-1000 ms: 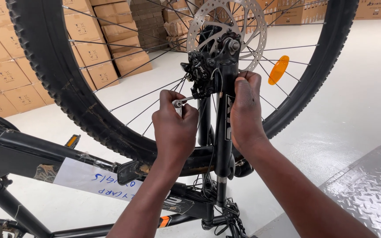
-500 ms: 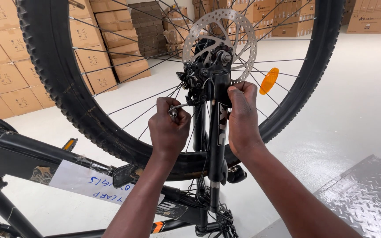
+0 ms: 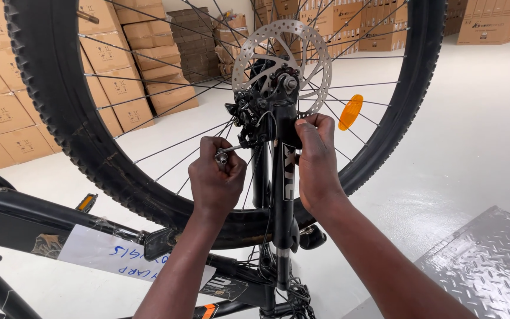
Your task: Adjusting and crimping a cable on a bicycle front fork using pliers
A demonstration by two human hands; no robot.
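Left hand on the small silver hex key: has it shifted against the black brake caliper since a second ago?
No. The left hand keeps the silver hex key just left of the black brake caliper.

One head-worn camera gives the only view, looking forward and slightly down along the person's outstretched forearms. It sits close to an upturned bicycle, so the front wheel (image 3: 60,118) and brake disc (image 3: 281,65) fill the upper frame. Beyond the spokes it faces stacked cardboard boxes (image 3: 119,65) across a pale floor (image 3: 473,130).
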